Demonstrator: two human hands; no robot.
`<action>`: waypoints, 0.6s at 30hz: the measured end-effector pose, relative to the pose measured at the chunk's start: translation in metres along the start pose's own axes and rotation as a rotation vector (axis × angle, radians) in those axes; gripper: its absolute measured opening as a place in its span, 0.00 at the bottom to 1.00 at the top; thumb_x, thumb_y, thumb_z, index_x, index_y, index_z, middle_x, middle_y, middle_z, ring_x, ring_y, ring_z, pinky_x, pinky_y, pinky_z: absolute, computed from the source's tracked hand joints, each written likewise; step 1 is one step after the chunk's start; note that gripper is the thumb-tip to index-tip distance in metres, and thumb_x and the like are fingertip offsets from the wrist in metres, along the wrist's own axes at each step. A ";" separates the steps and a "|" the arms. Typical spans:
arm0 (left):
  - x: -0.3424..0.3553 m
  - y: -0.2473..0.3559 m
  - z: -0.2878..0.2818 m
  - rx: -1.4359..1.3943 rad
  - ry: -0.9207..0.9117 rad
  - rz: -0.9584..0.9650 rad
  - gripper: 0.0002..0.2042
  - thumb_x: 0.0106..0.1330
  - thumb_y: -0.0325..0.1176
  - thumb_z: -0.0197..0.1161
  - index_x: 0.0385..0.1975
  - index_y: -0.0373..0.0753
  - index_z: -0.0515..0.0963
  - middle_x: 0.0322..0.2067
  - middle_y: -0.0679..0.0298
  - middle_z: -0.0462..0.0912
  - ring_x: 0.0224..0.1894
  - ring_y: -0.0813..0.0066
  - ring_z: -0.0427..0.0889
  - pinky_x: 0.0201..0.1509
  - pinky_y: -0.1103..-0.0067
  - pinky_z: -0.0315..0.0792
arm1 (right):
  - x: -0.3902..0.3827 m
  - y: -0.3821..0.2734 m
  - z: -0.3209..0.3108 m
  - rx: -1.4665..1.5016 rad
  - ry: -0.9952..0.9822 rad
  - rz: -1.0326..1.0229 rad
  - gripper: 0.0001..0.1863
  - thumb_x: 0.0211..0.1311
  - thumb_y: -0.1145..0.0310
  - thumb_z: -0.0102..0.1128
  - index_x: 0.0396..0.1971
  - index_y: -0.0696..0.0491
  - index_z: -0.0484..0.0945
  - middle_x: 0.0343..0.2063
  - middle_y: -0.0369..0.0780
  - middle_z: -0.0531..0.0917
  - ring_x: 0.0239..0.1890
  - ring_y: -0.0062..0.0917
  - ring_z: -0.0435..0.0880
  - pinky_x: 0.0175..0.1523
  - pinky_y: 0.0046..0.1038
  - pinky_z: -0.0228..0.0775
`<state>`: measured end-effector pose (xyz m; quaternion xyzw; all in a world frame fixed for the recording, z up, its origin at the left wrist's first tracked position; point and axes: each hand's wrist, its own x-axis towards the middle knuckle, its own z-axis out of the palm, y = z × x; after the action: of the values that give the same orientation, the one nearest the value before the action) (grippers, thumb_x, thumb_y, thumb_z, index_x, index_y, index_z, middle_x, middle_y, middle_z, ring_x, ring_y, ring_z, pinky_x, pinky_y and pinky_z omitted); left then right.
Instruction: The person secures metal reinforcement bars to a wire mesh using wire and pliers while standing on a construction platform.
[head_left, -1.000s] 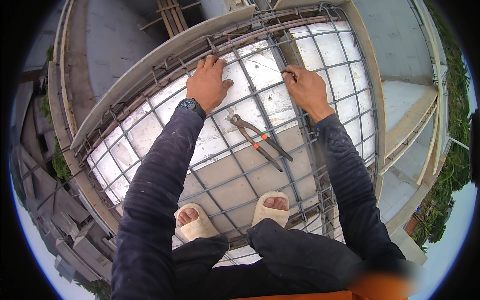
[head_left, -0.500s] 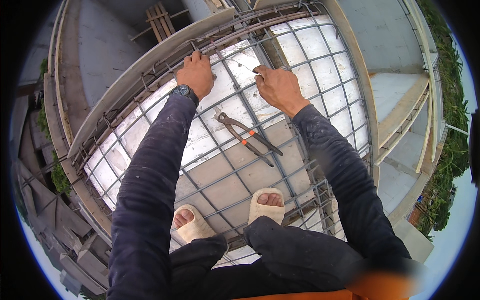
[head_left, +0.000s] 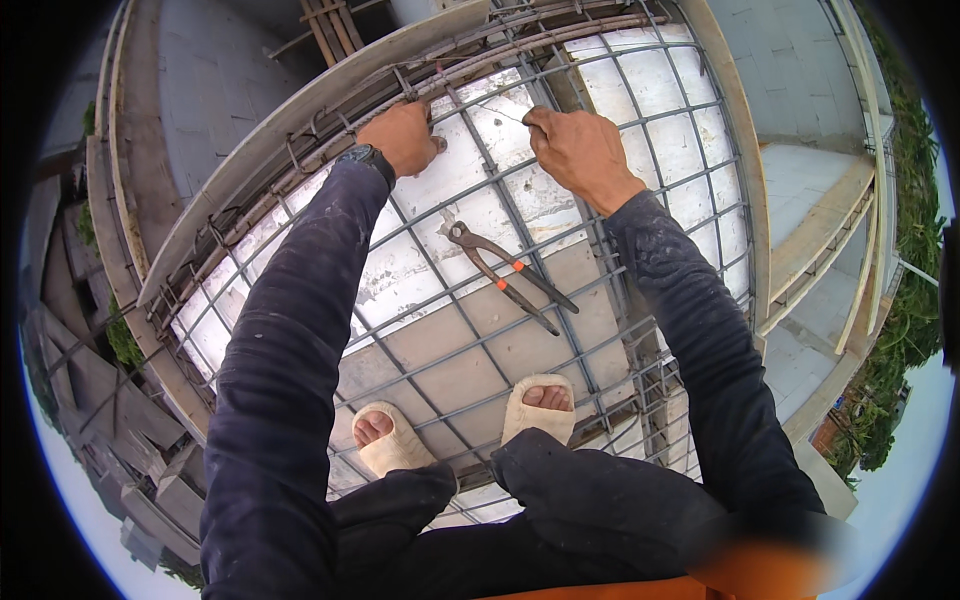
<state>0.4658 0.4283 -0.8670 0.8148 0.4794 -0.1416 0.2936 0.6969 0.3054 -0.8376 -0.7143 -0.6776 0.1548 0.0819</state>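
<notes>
My left hand (head_left: 403,138) is closed at the far side of the rebar grid (head_left: 486,350), next to the long bars along the edge. Its fingertips are hidden, so what they grip does not show. To its right, above the grid, my right hand (head_left: 580,158) pinches a thin wire (head_left: 503,113) that runs off toward the left. Between my forearms, a pair of end-cutting pliers (head_left: 505,275) with black handles and orange bands lies across the bars, its jaws pointing away from me.
White panels (head_left: 430,255) and a brown board (head_left: 440,365) lie under the grid. A curved form edge (head_left: 290,125) borders the far left, with a deep recess behind it. A raised rim (head_left: 748,160) bounds the right. My sandalled feet (head_left: 540,408) stand at the near side.
The whole view has shifted slightly. My right hand has moved a little farther away, still pinching the wire. My left hand stays by the far bars, and the pliers lie where they were.
</notes>
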 end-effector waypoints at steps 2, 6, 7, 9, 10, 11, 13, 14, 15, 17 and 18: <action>0.003 -0.003 0.000 -0.018 -0.009 0.003 0.26 0.65 0.45 0.73 0.57 0.33 0.81 0.52 0.46 0.87 0.56 0.47 0.86 0.61 0.62 0.78 | 0.001 0.004 -0.009 -0.025 0.011 0.008 0.13 0.67 0.67 0.56 0.43 0.50 0.89 0.27 0.50 0.89 0.30 0.47 0.89 0.40 0.45 0.81; 0.000 0.001 0.000 -0.022 0.023 -0.008 0.27 0.63 0.46 0.74 0.56 0.33 0.82 0.52 0.46 0.87 0.55 0.48 0.86 0.61 0.63 0.78 | -0.003 -0.001 -0.016 -0.081 -0.022 0.020 0.14 0.66 0.66 0.57 0.43 0.50 0.90 0.28 0.50 0.89 0.30 0.47 0.90 0.41 0.45 0.82; -0.001 -0.001 0.000 -0.023 0.037 -0.007 0.28 0.62 0.46 0.75 0.56 0.32 0.82 0.52 0.45 0.87 0.55 0.49 0.86 0.60 0.63 0.78 | -0.003 -0.003 -0.015 -0.088 -0.020 0.014 0.13 0.66 0.67 0.57 0.42 0.50 0.90 0.28 0.50 0.89 0.31 0.47 0.90 0.41 0.45 0.82; -0.001 0.000 0.001 -0.023 0.062 0.005 0.30 0.60 0.48 0.76 0.56 0.32 0.81 0.52 0.45 0.86 0.54 0.51 0.87 0.59 0.64 0.79 | -0.003 -0.003 -0.009 -0.096 -0.023 -0.002 0.12 0.66 0.67 0.57 0.40 0.50 0.90 0.27 0.50 0.89 0.31 0.47 0.90 0.40 0.45 0.81; -0.002 0.001 0.003 0.005 0.065 0.012 0.31 0.59 0.48 0.77 0.56 0.31 0.81 0.51 0.46 0.87 0.53 0.51 0.87 0.58 0.64 0.79 | -0.004 -0.002 -0.006 -0.100 -0.024 -0.010 0.12 0.66 0.67 0.57 0.39 0.50 0.90 0.27 0.49 0.89 0.31 0.47 0.90 0.40 0.45 0.81; -0.003 0.003 0.004 0.035 0.070 0.019 0.32 0.58 0.49 0.78 0.56 0.31 0.81 0.50 0.46 0.87 0.52 0.52 0.88 0.57 0.64 0.79 | -0.005 0.000 -0.002 -0.108 -0.020 -0.022 0.13 0.67 0.66 0.57 0.42 0.49 0.90 0.26 0.49 0.89 0.30 0.46 0.89 0.39 0.44 0.81; -0.002 0.006 0.002 0.050 0.026 0.024 0.33 0.57 0.49 0.79 0.55 0.30 0.81 0.48 0.46 0.88 0.50 0.53 0.89 0.55 0.65 0.80 | -0.008 0.003 0.003 -0.125 -0.011 -0.044 0.15 0.70 0.64 0.58 0.49 0.47 0.90 0.26 0.48 0.88 0.28 0.44 0.89 0.37 0.43 0.81; 0.000 0.004 -0.002 0.036 -0.023 0.016 0.33 0.56 0.49 0.80 0.55 0.30 0.81 0.47 0.47 0.88 0.49 0.53 0.89 0.54 0.65 0.80 | -0.008 0.002 0.002 -0.131 -0.015 -0.053 0.15 0.70 0.64 0.57 0.49 0.47 0.90 0.25 0.48 0.88 0.27 0.44 0.88 0.36 0.43 0.81; 0.001 0.003 -0.004 0.021 -0.071 0.008 0.33 0.56 0.49 0.80 0.54 0.29 0.81 0.45 0.47 0.89 0.48 0.53 0.89 0.54 0.65 0.80 | -0.007 0.000 0.002 -0.136 -0.019 -0.063 0.15 0.70 0.64 0.57 0.49 0.47 0.90 0.25 0.48 0.88 0.27 0.44 0.88 0.36 0.43 0.81; -0.001 0.003 0.001 0.005 -0.015 0.016 0.33 0.56 0.49 0.81 0.53 0.29 0.81 0.43 0.47 0.89 0.46 0.53 0.89 0.53 0.65 0.80 | -0.006 -0.003 0.001 -0.139 -0.020 -0.091 0.13 0.69 0.66 0.57 0.45 0.48 0.89 0.25 0.48 0.88 0.27 0.44 0.89 0.35 0.43 0.80; -0.001 0.002 0.003 -0.002 0.013 0.021 0.32 0.56 0.48 0.81 0.53 0.29 0.81 0.42 0.48 0.89 0.45 0.53 0.90 0.53 0.65 0.80 | -0.005 -0.004 0.000 -0.135 -0.016 -0.109 0.11 0.67 0.68 0.57 0.41 0.49 0.89 0.25 0.48 0.88 0.28 0.45 0.89 0.35 0.44 0.80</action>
<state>0.4669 0.4249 -0.8676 0.8204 0.4730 -0.1326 0.2926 0.6930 0.3008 -0.8361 -0.6789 -0.7250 0.1099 0.0363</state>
